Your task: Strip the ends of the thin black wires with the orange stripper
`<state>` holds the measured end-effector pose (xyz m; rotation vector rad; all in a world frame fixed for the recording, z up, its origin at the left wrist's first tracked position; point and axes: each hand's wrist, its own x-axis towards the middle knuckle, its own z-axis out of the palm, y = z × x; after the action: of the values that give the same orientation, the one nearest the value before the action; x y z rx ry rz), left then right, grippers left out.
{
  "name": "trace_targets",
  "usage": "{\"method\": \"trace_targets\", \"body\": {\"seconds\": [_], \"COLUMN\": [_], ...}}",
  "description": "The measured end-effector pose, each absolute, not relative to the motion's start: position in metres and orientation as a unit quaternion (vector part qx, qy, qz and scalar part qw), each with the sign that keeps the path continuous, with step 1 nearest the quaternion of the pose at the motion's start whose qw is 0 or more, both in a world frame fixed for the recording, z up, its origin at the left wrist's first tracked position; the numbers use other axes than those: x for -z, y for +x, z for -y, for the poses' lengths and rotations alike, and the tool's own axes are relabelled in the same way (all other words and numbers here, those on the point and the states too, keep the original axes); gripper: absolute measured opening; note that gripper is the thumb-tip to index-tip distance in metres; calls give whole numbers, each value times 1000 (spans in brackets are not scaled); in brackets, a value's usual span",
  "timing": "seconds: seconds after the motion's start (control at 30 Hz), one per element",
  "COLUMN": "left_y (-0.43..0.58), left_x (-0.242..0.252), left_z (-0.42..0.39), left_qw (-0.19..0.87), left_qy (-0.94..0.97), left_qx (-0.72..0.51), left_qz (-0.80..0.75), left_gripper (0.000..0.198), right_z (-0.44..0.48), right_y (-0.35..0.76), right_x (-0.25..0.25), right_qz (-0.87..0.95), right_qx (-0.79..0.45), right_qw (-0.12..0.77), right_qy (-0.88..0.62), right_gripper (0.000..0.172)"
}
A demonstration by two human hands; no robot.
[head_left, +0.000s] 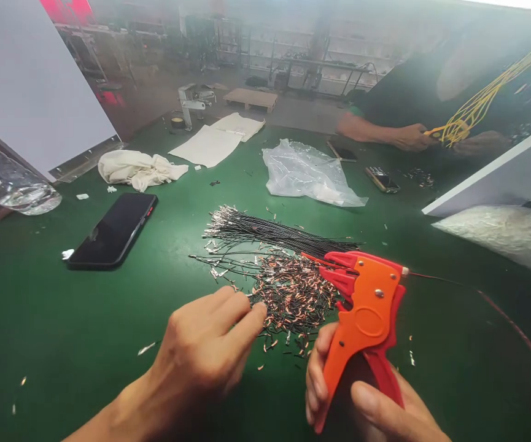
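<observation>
My right hand [385, 405] grips an orange and red wire stripper [370, 316] by its handles, jaws pointing left. A red strip [320, 261] reaches out from the jaws. My left hand [214, 337] is closed, thumb and forefinger pressed together at the left edge of a pile of short black wire offcuts with copper ends [293, 294]. What those fingers hold is hidden. A silvery terminal [146, 348] on a thin dark wire lies beside the left wrist. Behind the pile rests a bundle of long black wires [269, 228] with metal terminals at the left end.
A black phone [114, 230] lies left, near a white cloth [139, 169] and paper sheets [214, 141]. Behind the wires is a clear plastic bag [309, 172]. Across the table, another person's hands [410, 136] hold yellow wires [481, 101]. A white panel [499, 162] stands right.
</observation>
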<state>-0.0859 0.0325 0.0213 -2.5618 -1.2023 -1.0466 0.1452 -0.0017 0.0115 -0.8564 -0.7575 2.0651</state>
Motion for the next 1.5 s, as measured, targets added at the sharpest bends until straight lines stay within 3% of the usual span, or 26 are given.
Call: {"method": "trace_targets", "body": {"seconds": [0.1, 0.23, 0.8, 1.13, 1.5], "left_y": [-77, -68, -54, -47, -43], "left_x": [-17, -15, -9, -4, 6], "left_z": [-28, -23, -12, -3, 6], "left_qw": [67, 74, 45, -6, 42], "left_qy": [-858, -856, -896, -909, -894], "left_qx": [352, 369, 331, 303, 311], "left_qz": [367, 354, 291, 287, 319], "left_gripper": [15, 11, 25, 33, 24], "right_z": [-1, 0, 2, -4, -25], "right_y": [147, 143, 142, 139, 137], "right_x": [-11, -12, -4, -2, 5], "right_qz": [374, 489, 587, 703, 697], "right_qx": [-684, -514, -480, -318, -214], "right_qw": [416, 451, 396, 381, 356], "right_qy": [-469, -541, -518, -510, -584], "right_gripper": [38, 19, 9, 12, 18]}}
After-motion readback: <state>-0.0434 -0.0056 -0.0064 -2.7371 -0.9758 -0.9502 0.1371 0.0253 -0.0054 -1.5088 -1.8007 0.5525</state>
